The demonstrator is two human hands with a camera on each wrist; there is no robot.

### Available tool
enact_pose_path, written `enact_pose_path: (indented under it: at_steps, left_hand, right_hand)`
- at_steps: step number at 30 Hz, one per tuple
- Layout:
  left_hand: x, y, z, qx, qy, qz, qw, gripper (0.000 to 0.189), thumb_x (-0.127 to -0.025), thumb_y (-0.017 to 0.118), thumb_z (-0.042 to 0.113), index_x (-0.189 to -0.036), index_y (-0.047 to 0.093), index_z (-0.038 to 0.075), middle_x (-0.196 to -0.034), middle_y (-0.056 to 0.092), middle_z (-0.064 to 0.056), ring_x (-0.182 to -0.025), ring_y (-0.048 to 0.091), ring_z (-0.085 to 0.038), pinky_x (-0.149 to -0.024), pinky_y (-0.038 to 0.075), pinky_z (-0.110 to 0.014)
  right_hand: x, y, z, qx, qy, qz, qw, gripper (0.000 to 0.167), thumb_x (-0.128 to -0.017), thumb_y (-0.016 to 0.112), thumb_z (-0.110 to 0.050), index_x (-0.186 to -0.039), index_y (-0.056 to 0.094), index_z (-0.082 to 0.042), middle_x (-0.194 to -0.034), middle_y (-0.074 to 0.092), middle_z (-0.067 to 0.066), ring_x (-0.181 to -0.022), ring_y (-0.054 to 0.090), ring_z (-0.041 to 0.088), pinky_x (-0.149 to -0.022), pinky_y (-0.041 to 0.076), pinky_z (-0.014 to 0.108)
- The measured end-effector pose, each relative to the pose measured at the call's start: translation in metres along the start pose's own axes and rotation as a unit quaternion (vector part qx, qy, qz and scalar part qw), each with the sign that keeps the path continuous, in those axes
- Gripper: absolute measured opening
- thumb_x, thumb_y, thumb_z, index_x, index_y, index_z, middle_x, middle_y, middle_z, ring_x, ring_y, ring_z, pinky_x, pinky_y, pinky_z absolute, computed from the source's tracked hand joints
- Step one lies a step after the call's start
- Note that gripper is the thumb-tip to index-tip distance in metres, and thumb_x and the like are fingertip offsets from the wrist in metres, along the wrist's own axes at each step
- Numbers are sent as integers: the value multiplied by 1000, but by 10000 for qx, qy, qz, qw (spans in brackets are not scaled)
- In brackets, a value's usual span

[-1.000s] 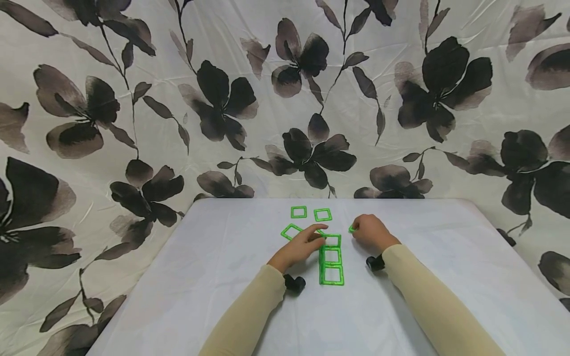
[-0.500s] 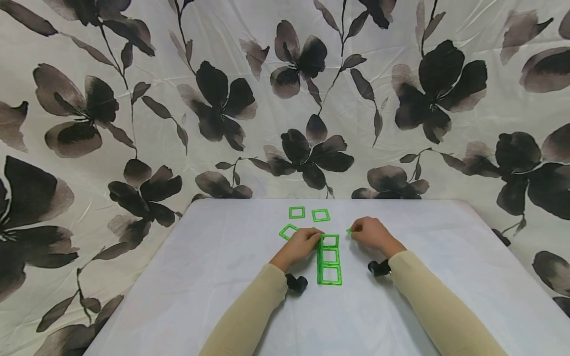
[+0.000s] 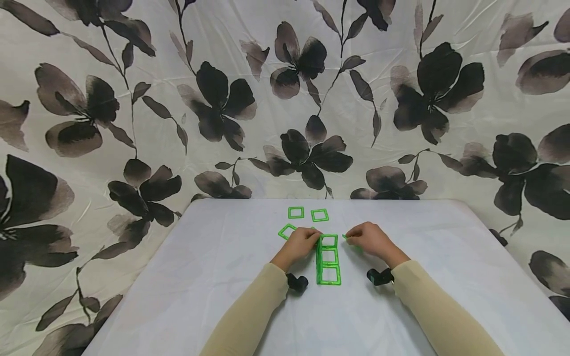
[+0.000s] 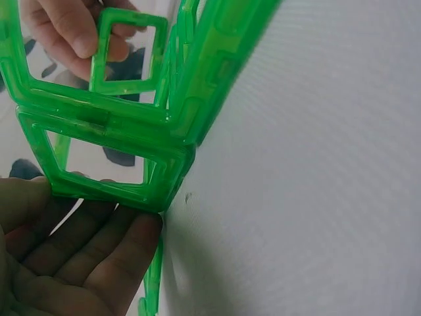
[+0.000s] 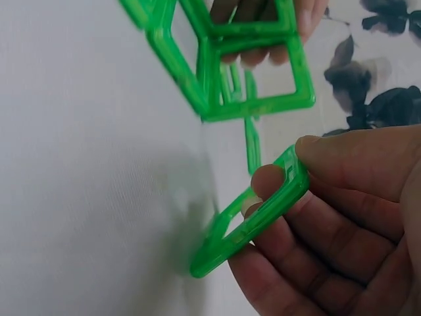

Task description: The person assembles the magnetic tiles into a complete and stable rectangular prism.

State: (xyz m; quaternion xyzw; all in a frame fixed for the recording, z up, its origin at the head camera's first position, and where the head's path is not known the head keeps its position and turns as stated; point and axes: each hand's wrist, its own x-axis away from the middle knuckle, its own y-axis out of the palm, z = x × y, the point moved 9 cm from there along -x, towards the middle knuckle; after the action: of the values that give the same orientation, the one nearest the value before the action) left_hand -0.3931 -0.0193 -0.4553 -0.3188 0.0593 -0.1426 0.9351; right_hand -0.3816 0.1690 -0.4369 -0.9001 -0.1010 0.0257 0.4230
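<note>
A row of green magnetic tiles [image 3: 330, 284], square open frames, lies joined on the table, with upright tiles along its left side. My left hand [image 3: 301, 242] grips the far end of this joined piece; in the left wrist view its fingers [image 4: 122, 253] curl at the edge of the end tile. To the right, my right hand [image 3: 373, 239] pinches a single square magnetic tile [image 5: 245, 238] between thumb and fingers. That tile is tilted, apart from the row, its lower corner close over the table in the right wrist view.
Two loose green square tiles lie near the far edge, one at left [image 3: 296, 217] and another beside it [image 3: 319, 220]. A turned tile [image 3: 283, 229] is partly hidden behind my left hand. The white table [image 3: 178, 296] meets a flowered cloth backdrop [image 3: 240, 29].
My left hand's fingers have come down and closed on the far end of the joined tiles. The right hand has moved slightly nearer to me and tilted its tile.
</note>
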Motion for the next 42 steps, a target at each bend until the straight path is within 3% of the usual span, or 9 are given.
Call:
enact_pose_path:
  at_steps: [12,24,42]
  left_hand:
    - [0,0,-1,-138,3,45,9999,30,-101,51,33,-113,72,16,-99,70,6,-85,59,-6,-78,51,-26]
    - [1,1,-3,17,-39,9,10000,30,-100,52,33,-112,72,15,-102,70,5,-84,61,-4,-76,52,-25]
    - [1,2,-3,109,-138,-9,9998,29,-101,51,31,-113,72,16,-108,70,6,-90,60,-5,-82,53,-27]
  right_hand:
    - [16,8,4,-904,608,258,9937,26,-89,67,-28,-108,74,-12,-96,72,1,-73,61,14,-62,47,28]
    - [26,18,-2,-1721,815,614,9798,26,-89,67,-23,-108,72,-6,-98,73,6,-69,63,14,-64,57,29]
    - [30,27,-9,-2197,993,980,9655,30,-89,66,-22,-110,70,-1,-93,73,10,-68,68,13,-63,58,29]
